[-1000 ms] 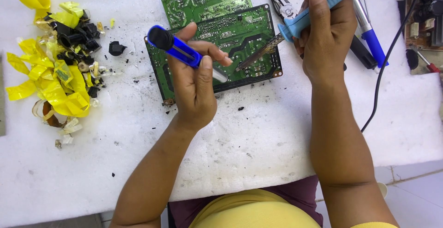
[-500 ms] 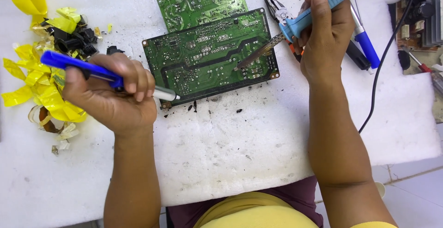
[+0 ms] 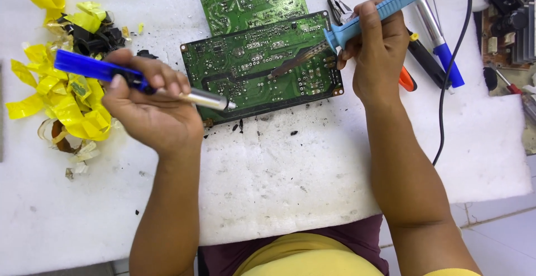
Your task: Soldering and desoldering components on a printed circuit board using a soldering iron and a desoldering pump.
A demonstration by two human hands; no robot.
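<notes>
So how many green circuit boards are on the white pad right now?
2. The larger green board lies in the middle, with the soldering iron tip on it. The smaller green board lies behind it, partly overlapped and cut off by the top edge. More could lie out of view.

A single head-worn camera looks almost straight down from above the person's torso onto the white table. The person's body enters at 6 o'clock, and the view faces away from it toward 12 o'clock. It sits close: both forearms fill the lower half, and the table's far edge is cut off. The left hand lies at 9 o'clock, the right hand toward 1 o'clock. No second view shares the scene.
</notes>
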